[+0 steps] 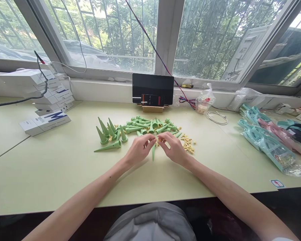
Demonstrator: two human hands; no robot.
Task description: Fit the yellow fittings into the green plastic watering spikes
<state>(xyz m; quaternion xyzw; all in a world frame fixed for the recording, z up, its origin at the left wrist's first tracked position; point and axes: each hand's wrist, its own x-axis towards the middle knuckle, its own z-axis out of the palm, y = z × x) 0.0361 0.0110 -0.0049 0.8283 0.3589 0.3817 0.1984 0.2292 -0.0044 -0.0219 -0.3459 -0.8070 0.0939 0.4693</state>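
My left hand (141,147) is closed in a pinch at the top of a green plastic spike (153,153), whose narrow tip points down toward me. Close beside it, my right hand (172,147) also pinches with thumb and forefinger; whatever lies between those fingertips is too small to make out. A loose pile of green spikes (134,129) spreads just beyond both hands. Several more spikes (104,129) stand upright to the left, and one lies flat (109,146) in front of them. Small yellow plastic pieces (188,144) are heaped right of my right hand.
White boxes (43,124) are stacked at the left. A dark tablet (153,87) with a phone (152,100) before it leans by the window. A plastic bag (204,100), a white cable (217,118) and packaged teal items (268,144) lie to the right.
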